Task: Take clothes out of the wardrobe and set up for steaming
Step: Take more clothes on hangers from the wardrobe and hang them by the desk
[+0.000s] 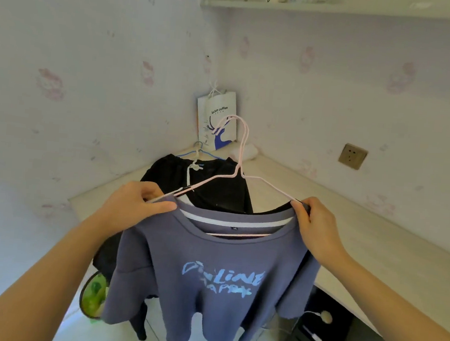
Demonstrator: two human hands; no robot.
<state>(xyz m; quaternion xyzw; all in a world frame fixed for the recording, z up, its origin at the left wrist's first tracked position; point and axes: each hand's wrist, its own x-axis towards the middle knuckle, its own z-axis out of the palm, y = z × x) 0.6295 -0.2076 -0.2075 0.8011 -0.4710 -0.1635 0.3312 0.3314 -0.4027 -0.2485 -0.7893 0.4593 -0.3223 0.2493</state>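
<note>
A purple-blue T-shirt (216, 284) with pale blue lettering hangs on a pink wire hanger (243, 155), held up in front of me over the desk corner. My left hand (136, 206) pinches the shirt's left shoulder and the hanger arm. My right hand (314, 224) grips the right shoulder, where a second dark garment shows at the collar. Behind, black trousers (217, 186) on a blue hanger (192, 152) lie on the desk (362, 236) and droop over its front edge.
A white paper coffee bag (217, 118) stands in the wall corner with a pale roll beside it. A wall socket (353, 155) sits on the right wall and a shelf (314, 8) above. Below are a black computer tower (315, 338) and a bin with green contents (93, 294).
</note>
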